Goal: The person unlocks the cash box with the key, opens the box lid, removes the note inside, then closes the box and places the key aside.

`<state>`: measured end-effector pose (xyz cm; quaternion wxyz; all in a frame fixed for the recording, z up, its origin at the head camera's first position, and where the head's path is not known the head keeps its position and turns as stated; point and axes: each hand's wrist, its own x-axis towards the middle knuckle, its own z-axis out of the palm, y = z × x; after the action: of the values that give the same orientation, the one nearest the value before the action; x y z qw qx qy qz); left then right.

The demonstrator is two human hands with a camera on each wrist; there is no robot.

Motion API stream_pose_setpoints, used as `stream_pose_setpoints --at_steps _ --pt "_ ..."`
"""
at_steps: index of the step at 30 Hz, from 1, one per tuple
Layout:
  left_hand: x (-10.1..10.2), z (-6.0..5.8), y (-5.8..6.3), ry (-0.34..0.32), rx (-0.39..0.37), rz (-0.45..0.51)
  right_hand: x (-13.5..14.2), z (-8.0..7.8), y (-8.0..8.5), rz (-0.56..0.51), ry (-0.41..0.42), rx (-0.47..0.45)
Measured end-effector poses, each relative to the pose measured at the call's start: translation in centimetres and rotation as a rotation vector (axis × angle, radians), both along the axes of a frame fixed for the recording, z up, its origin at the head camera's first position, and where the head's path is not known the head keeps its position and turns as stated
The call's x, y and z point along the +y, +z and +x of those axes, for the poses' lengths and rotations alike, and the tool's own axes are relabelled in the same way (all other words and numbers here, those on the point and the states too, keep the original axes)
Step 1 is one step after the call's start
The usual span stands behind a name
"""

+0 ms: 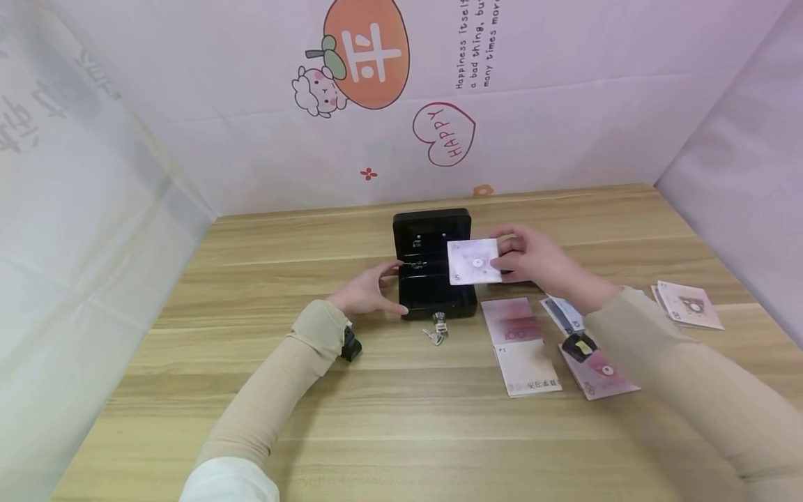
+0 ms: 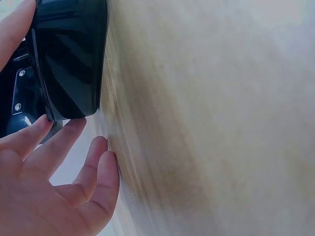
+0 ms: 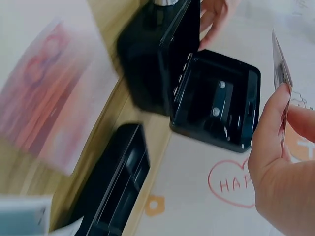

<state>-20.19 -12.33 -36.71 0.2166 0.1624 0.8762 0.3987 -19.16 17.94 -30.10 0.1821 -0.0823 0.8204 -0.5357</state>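
A small black cash box [image 1: 438, 296] stands on the table with its lid [image 1: 433, 223] raised at the back. My left hand [image 1: 365, 289] holds the box by its left side, thumb at the front corner and fingers at the hinge corner. In the left wrist view the fingertips touch the dark box wall [image 2: 74, 64]. Over the box's right half, my right hand [image 1: 530, 258] pinches a folded pale purple banknote [image 1: 472, 263] by its right edge. Edge-on in the right wrist view, the note [image 3: 280, 64] sits between thumb and fingers.
Keys [image 1: 436, 333] hang at the lock on the box's front. To the right lie pink notes [image 1: 511, 321], a cream note [image 1: 527, 369], blue notes [image 1: 562, 314], a purple-pink note [image 1: 602, 373] and brownish notes [image 1: 693, 307]. A black tray [image 3: 118, 182] stands beside the box.
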Motion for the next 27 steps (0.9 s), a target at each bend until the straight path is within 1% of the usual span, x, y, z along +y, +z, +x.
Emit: stream_pose_setpoints --at_steps 7,11,16,20,24,27 --pt "-0.1 0.0 0.1 -0.002 0.006 0.000 3.9 1.1 0.4 0.015 0.010 0.044" --pt "-0.2 -0.1 0.0 -0.005 0.011 -0.004 6.0 1.8 0.9 0.083 0.008 0.060" --pt "-0.2 -0.1 0.1 -0.001 0.006 -0.003 8.4 2.4 0.8 0.168 -0.003 0.087" --pt "-0.2 -0.1 0.1 -0.003 0.008 -0.014 10.3 3.0 0.3 0.189 -0.003 0.106" --pt "-0.2 -0.2 0.1 0.000 0.010 -0.023 12.5 3.7 -0.9 0.144 -0.010 0.107" --pt "-0.2 -0.2 0.1 0.003 0.008 -0.028 14.5 4.4 -1.8 0.136 -0.018 0.101"
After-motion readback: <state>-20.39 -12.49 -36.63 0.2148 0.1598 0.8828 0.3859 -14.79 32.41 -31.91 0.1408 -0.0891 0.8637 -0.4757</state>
